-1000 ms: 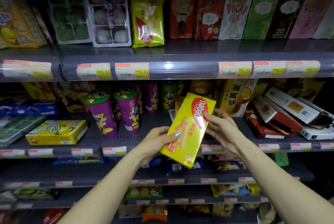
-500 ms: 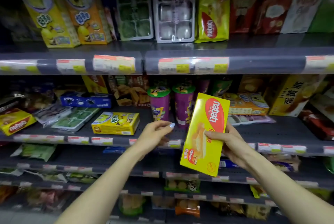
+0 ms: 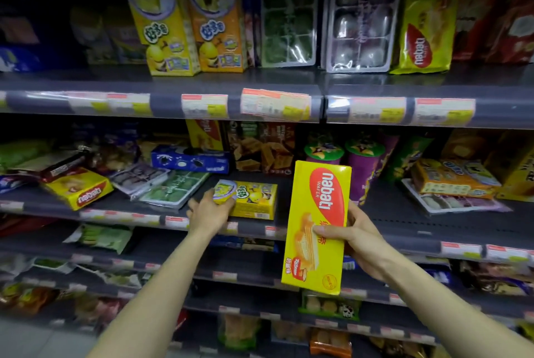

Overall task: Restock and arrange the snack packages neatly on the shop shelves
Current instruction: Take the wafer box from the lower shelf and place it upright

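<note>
My right hand holds a tall yellow Nabati wafer box upright in front of the middle shelf, thumb across its front. My left hand grips the left end of a small yellow snack box lying flat on that same shelf. A second Nabati box lies flat further left, and another stands upright at the shelf's back. A yellow Nabati bag stands on the top shelf at right.
Two tall cartoon snack boxes and clear mochi trays stand on the top shelf. Purple and green cups sit behind the held box. A blue cookie box and flat mochi trays lie left of my left hand.
My view has swung left along the shelves. My left hand let go of the Nabati box and reached forward onto the small yellow box; my right hand now carries the Nabati box alone, upright.
</note>
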Tool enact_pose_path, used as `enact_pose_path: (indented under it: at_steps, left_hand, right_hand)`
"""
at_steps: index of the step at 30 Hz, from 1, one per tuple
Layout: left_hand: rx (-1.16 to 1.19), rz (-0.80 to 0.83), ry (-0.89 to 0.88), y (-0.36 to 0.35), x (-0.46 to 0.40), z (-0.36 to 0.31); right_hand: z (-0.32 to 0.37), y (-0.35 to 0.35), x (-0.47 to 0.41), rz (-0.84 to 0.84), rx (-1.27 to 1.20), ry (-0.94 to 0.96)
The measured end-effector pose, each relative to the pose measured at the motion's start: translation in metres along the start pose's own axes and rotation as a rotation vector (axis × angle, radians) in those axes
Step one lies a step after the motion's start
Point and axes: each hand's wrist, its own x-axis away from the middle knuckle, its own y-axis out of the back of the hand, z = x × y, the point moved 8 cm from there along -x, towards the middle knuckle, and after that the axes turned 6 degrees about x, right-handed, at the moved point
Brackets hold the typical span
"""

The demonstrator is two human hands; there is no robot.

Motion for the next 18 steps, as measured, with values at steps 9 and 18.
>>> enact_pose_path:
  at_steps: [9, 18]
  left_hand:
    - [0.057, 0.251, -0.102, -0.031, 0.005, -0.019]
    - [-0.153, 0.196, -0.254, 0.005, -0.018, -0.017]
  right_hand:
    - [0.003, -0.031, -0.016, -0.012, 0.028, 0.034]
    - [0.012, -0.045, -0.036, 0.034, 0.014, 0.054]
